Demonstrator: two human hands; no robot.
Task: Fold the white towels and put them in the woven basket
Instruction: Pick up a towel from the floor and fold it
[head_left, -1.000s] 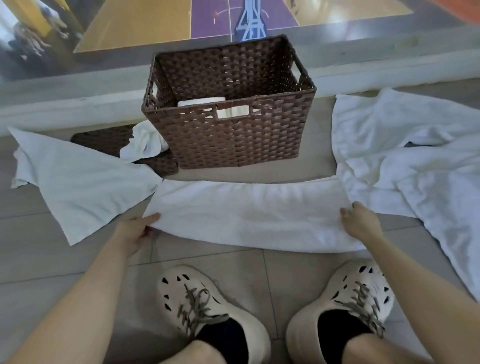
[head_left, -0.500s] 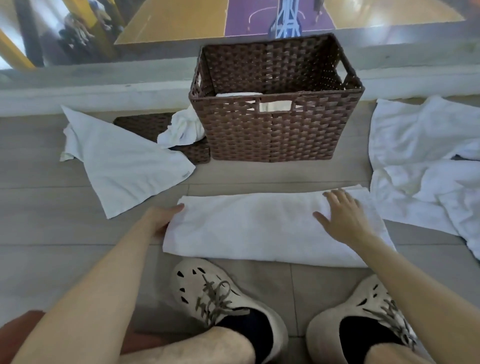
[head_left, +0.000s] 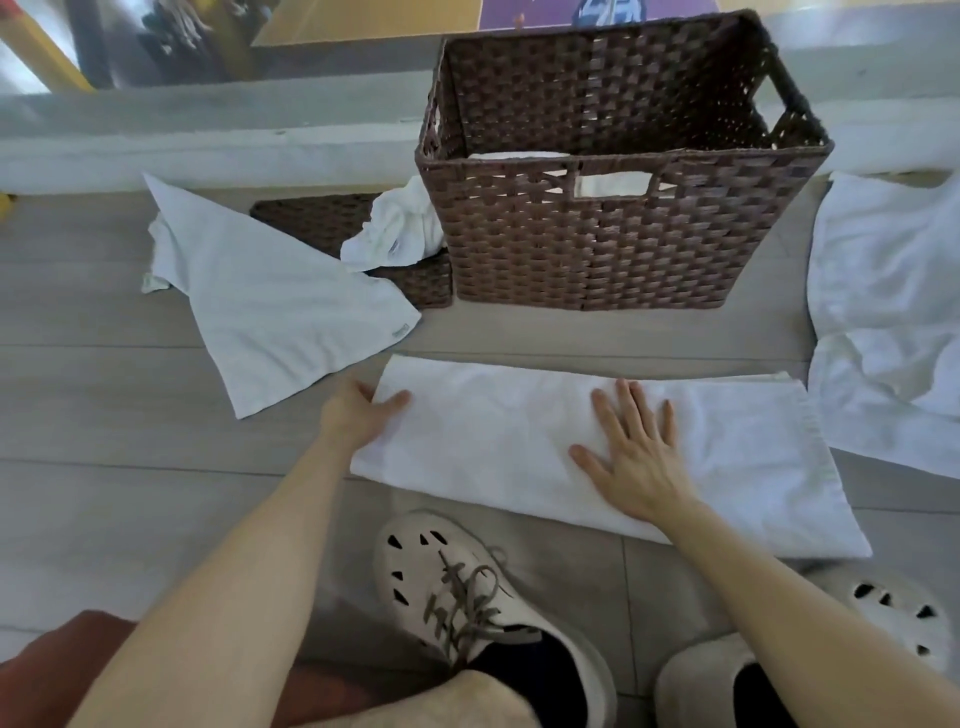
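A white towel (head_left: 498, 441), folded into a long strip, lies on the floor in front of my feet. My left hand (head_left: 358, 413) pinches its left end, thumb on top. My right hand (head_left: 636, 452) presses flat on the strip's middle with fingers spread. Behind the strip stands the brown woven basket (head_left: 597, 249), with a folded white towel (head_left: 613, 183) showing through its handle hole. More loose white towels lie at the left (head_left: 270, 306) and in a heap at the right (head_left: 888, 322).
A flat woven lid (head_left: 332, 223) lies left of the basket with a crumpled white cloth (head_left: 397, 228) on it. A low pale ledge (head_left: 208, 150) runs behind everything. My two cream shoes (head_left: 467, 592) stand just in front of the strip.
My right hand slid from the strip's right end to its middle and now lies flat. My left hand stayed at the left end. The view shifted left.
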